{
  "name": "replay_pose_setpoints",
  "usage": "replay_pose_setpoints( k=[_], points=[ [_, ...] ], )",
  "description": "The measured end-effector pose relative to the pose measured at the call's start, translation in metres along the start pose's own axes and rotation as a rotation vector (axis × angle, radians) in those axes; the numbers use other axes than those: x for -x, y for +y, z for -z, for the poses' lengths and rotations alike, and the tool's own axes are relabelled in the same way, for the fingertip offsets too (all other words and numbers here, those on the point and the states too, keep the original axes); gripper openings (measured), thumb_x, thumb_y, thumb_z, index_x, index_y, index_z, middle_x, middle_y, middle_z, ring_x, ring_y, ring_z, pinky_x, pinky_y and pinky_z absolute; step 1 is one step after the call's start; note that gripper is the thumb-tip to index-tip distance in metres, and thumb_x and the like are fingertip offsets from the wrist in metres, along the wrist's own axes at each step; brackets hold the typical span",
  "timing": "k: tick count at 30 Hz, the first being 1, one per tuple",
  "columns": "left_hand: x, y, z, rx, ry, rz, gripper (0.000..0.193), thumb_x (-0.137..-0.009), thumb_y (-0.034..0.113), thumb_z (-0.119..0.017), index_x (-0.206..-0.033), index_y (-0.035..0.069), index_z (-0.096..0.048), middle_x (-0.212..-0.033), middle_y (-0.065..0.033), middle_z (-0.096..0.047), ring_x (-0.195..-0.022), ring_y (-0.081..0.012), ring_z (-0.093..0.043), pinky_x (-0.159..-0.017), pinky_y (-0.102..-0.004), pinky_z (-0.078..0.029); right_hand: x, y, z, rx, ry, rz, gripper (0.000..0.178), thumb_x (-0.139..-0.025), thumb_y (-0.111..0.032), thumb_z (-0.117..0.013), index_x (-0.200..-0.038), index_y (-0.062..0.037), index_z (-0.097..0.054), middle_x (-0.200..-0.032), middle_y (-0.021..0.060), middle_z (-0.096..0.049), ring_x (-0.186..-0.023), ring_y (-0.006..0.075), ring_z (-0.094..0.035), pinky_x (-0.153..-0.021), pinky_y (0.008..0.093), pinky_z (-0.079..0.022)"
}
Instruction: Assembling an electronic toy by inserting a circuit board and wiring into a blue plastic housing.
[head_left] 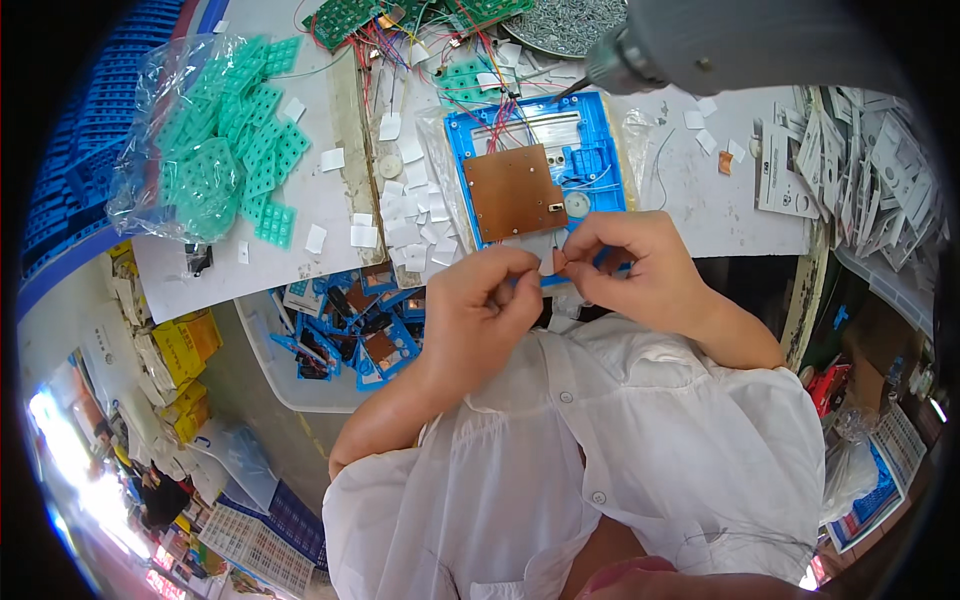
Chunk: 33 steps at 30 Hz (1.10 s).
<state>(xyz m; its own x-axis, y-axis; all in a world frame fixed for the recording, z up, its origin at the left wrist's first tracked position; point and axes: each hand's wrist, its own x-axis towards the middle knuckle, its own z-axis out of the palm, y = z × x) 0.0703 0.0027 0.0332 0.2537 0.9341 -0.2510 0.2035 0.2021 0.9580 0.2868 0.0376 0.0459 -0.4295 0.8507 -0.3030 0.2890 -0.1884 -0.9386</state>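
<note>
In front of me lies a blue plastic casing (pixel 610 185), and on it rests a brown circuit board (pixel 515 190) with a small switch at its corner. Over the casing's near edge both hands are close together. A small copper-coloured piece (pixel 559 262) is pinched between the thumb and forefinger of my right hand (pixel 640 270). My left hand (pixel 480 310) has its fingertips pressed together beside a whitish slip (pixel 540 248); what sits in them is hidden. Thin wires run from the casing's far side. A round whitish disc (pixel 577 204) sits right of the board.
An electric screwdriver (pixel 630 60) hangs over the casing's far right corner. Green rubber keypads (pixel 265 150) fill a bag at left; white paper squares (pixel 405 235) lie scattered. A metal tray of screws (pixel 565 25) is at the back, grey-white panels (pixel 850 160) at right, a bin (pixel 290 385) below left.
</note>
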Motion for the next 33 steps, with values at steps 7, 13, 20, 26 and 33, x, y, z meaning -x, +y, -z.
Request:
replay_pose_setpoints(
  k=[7,13,20,26,33],
  points=[
    [-0.019,0.003,0.005,0.141,-0.171,0.149,0.013,-0.092,0.010,-0.075,-0.096,0.001,-0.066,-0.078,0.0022,-0.062,-0.057,-0.0002,-0.051,-0.050,-0.0201,-0.037,-0.003,0.004,0.001,-0.015,-0.004,0.062,0.006,-0.087,-0.005,-0.071,-0.093,-0.0030,-0.073,-0.079,0.0036,-0.073,-0.068,0.0086,-0.066,-0.058,0.0222,-0.051],
    [-0.021,0.008,0.009,0.346,-0.223,0.399,0.012,-0.098,0.013,-0.069,-0.100,0.001,-0.067,-0.073,-0.0008,-0.067,-0.058,-0.0033,-0.061,-0.049,-0.0206,-0.046,-0.002,0.010,0.003,-0.028,-0.005,0.084,0.006,-0.088,0.001,-0.070,-0.091,-0.0030,-0.073,-0.083,0.0020,-0.070,-0.064,0.0060,-0.060,-0.053,0.0208,-0.042],
    [-0.020,0.000,0.006,0.553,-0.161,0.381,0.010,-0.096,0.007,-0.069,-0.098,-0.001,-0.063,-0.083,-0.0040,-0.069,-0.060,-0.0059,-0.064,-0.049,-0.0209,-0.050,-0.001,0.017,0.003,0.073,0.031,0.184,0.005,-0.083,-0.003,-0.075,-0.086,-0.0039,-0.072,-0.066,0.0019,-0.058,-0.055,0.0085,-0.051,-0.051,0.0270,-0.037],
    [-0.014,0.005,0.007,0.415,-0.144,0.330,0.010,-0.095,0.003,-0.069,-0.097,0.000,-0.061,-0.089,-0.0008,-0.065,-0.062,-0.0054,-0.064,-0.050,-0.0220,-0.049,0.002,0.011,0.005,0.144,-0.003,0.146,0.006,-0.083,-0.004,-0.074,-0.088,-0.0045,-0.071,-0.071,0.0037,-0.062,-0.057,0.0118,-0.057,-0.052,0.0282,-0.043],
    [-0.016,-0.006,0.009,-0.449,0.008,-0.314,0.018,-0.083,-0.002,-0.073,-0.096,0.005,-0.065,-0.090,-0.0063,-0.065,-0.067,-0.0179,-0.065,-0.056,-0.0300,-0.049,0.003,0.013,0.004,0.391,0.025,0.288,0.009,-0.082,-0.010,-0.075,-0.087,-0.0050,-0.069,-0.080,0.0072,-0.067,-0.067,0.0225,-0.065,-0.056,0.0346,-0.051]
  ],
)
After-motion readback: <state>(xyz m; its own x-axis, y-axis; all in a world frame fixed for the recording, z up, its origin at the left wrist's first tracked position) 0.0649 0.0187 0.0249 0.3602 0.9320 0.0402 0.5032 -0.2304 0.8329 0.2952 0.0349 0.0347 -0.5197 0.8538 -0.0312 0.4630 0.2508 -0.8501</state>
